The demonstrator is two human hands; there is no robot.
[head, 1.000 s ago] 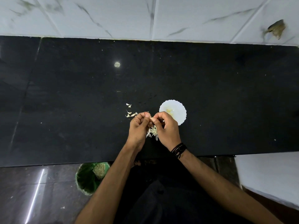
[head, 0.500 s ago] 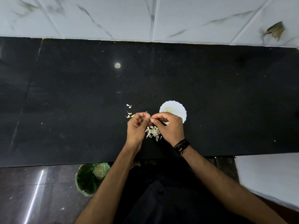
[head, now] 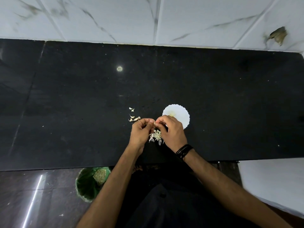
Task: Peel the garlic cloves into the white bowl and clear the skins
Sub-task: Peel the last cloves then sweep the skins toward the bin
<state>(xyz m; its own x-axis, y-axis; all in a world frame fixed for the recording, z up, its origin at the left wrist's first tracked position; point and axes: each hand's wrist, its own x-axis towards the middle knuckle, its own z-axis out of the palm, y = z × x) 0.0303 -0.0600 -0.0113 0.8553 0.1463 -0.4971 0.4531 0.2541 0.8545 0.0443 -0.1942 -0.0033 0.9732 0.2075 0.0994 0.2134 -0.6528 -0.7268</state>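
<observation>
My left hand [head: 142, 131] and my right hand [head: 172, 131] meet above the black counter [head: 82, 112], fingertips pinching one small garlic clove [head: 154, 123] between them. Below the hands lies a pile of pale garlic skins [head: 156, 137]. The white scalloped bowl [head: 181, 112] stands just beyond my right hand, partly covered by it, with something yellowish inside. A few loose garlic pieces [head: 134, 118] lie to the left of my left hand.
A green bin [head: 87, 185] with skins inside stands on the floor below the counter's front edge, to my left. A white tiled wall [head: 148, 18] backs the counter. A white surface [head: 271, 183] lies at lower right.
Both hands stay together on the clove, with only small finger movement. The skin pile between the hands shows a little more than one second ago.
</observation>
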